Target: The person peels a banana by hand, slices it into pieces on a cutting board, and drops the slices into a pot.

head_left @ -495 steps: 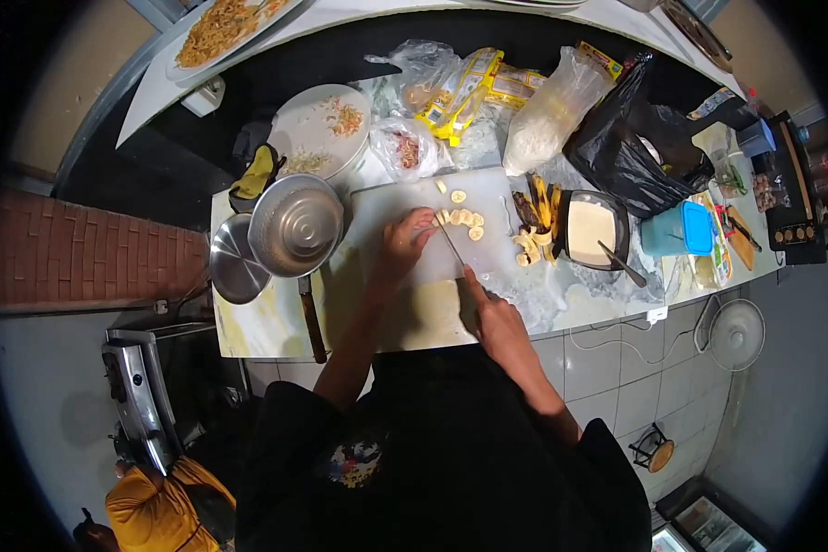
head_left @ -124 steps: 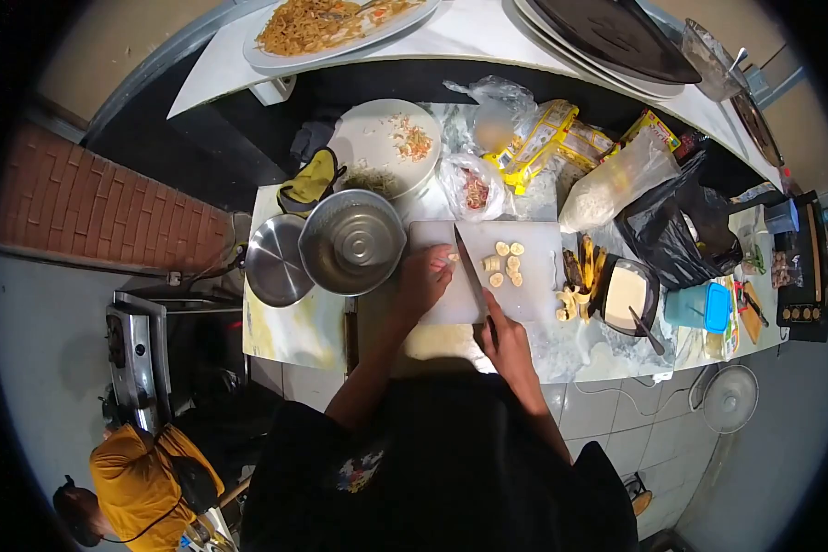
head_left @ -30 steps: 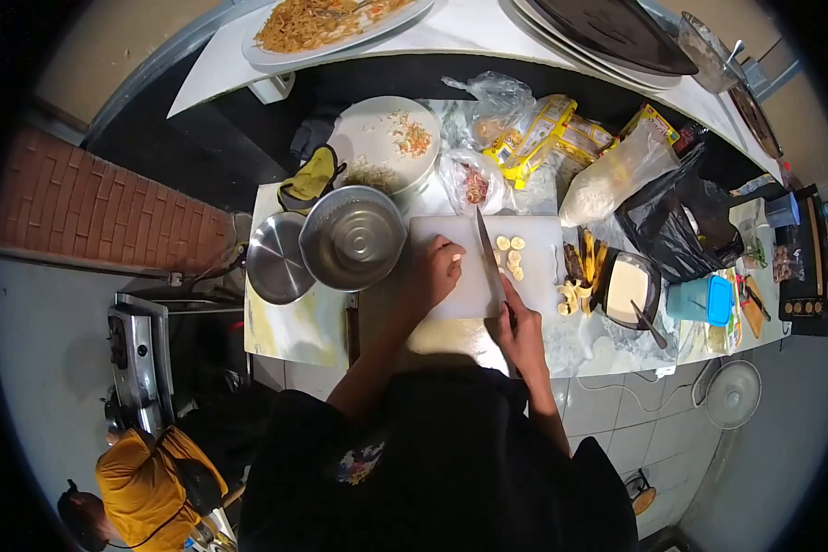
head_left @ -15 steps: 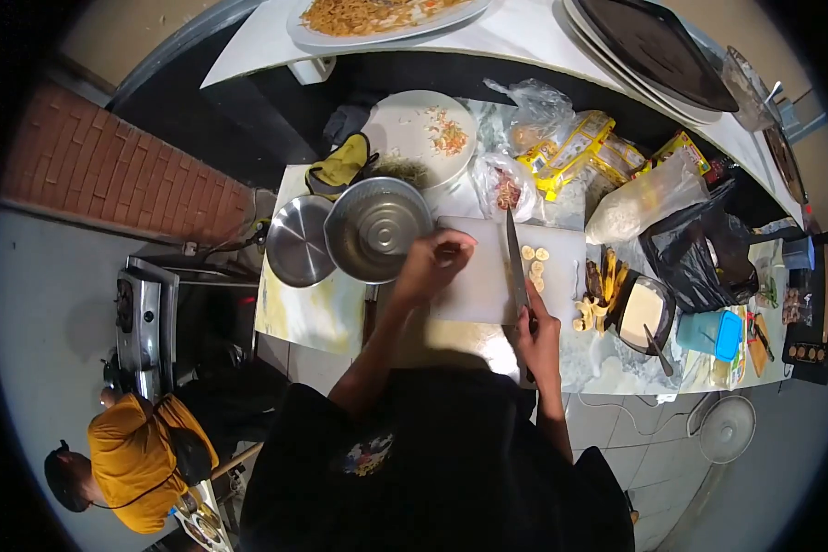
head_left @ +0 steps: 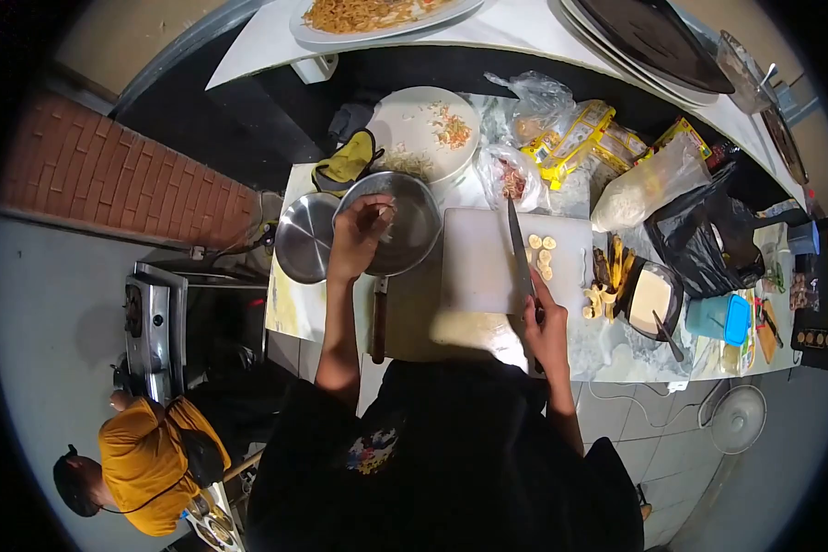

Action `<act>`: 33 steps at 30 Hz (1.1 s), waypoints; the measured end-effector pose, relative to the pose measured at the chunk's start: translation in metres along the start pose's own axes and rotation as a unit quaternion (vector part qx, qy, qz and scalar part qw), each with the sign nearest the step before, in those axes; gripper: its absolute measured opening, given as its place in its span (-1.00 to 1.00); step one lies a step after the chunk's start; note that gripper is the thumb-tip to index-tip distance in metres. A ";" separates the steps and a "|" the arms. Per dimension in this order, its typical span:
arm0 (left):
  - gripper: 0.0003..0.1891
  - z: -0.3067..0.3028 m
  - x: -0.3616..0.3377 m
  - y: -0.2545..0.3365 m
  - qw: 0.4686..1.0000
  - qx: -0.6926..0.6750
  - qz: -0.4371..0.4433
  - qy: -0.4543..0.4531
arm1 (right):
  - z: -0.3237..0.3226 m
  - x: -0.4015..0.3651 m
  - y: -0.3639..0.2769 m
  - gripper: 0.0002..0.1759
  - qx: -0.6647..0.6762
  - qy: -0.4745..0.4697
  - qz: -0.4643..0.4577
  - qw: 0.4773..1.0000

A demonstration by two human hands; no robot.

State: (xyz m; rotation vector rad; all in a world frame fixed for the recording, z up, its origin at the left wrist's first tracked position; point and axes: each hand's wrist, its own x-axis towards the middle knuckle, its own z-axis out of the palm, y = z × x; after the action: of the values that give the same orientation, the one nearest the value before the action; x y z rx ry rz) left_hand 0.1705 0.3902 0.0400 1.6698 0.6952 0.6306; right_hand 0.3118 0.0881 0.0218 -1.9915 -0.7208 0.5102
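Note:
My right hand (head_left: 548, 333) is wrapped round the handle of a long kitchen knife (head_left: 517, 241), whose blade lies over the white cutting board (head_left: 474, 262) and points away from me. Several banana slices (head_left: 546, 258) lie on the board just right of the blade. Over the left side of a metal saucepan (head_left: 416, 225) hovers my left hand (head_left: 354, 241), its fingers curled together. Something small and pale may be at the fingertips, too small to name. The pan's brown handle (head_left: 378, 327) points toward me.
Left of the pan sits a shiny metal lid or plate (head_left: 302, 241). Banana peels (head_left: 607, 281), a black-rimmed bowl of pale batter (head_left: 651, 299) with a spoon, and a blue-lidded container (head_left: 736, 319) stand on the right. Behind are a round white board (head_left: 432, 152) and plastic bags (head_left: 649, 184). Another person (head_left: 152, 460) is at lower left.
My left hand has moved left from the board's edge to above the saucepan, uncovering the pan's handle. My right hand keeps the knife in nearly the same place. The view has shifted slightly.

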 end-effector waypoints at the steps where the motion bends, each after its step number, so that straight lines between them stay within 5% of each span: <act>1: -0.79 -0.002 0.001 -0.004 1.000 0.000 0.001 -0.003 | 0.000 -0.001 0.000 -0.38 0.000 0.003 0.001 1.000; 13: -0.81 -0.003 0.013 -0.009 0.990 0.137 0.041 -0.001 | -0.002 -0.008 -0.002 -0.38 -0.004 0.028 0.005 1.000; 19: -0.81 0.029 0.019 -0.004 0.996 -0.008 0.086 -0.021 | -0.009 -0.013 0.010 -0.38 -0.022 0.076 -0.001 0.997; 26: -0.69 0.126 -0.001 0.012 0.956 0.046 0.078 -0.279 | -0.018 -0.020 0.021 -0.42 -0.010 0.116 0.048 0.992; 33: -0.58 0.178 -0.003 -0.044 0.917 0.217 0.155 -0.298 | -0.019 -0.030 0.025 -0.42 0.001 0.131 0.048 0.990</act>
State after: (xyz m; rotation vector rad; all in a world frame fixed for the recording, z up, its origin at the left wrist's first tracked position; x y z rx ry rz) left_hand 0.2927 0.2780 -0.0380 2.2669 0.1220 0.1479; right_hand 0.3081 0.0466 0.0111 -2.0505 -0.4636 0.2951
